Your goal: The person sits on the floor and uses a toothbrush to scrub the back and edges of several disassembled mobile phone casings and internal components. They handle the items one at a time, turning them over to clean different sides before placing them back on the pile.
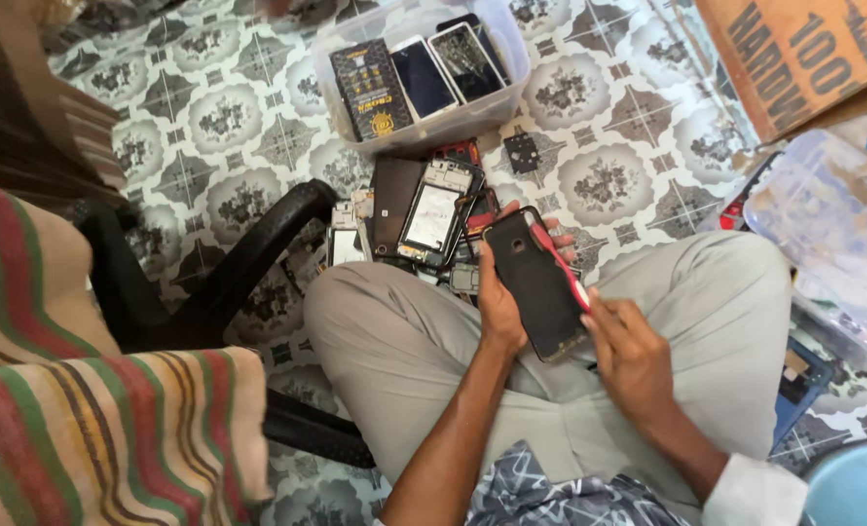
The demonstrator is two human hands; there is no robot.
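You held a dark phone over your lap, both hands on it.

Your left hand (499, 304) clasped the phone (535, 284) from its nine o'clock edge, fingers wrapped behind; your right hand (630, 353) pinched its four o'clock edge beside a red strip. At twelve o'clock lay a heap of opened phones (431, 216), beyond it a clear tub (497, 105) of handsets; a black chair arm (248, 255) curved at nine.

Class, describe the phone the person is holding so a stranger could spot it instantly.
Start at the grey-trousered lap. Above it, the left hand grips a black phone, back facing up, right hand touching its edge. Unlike the floor's phones, it shows a red edge.
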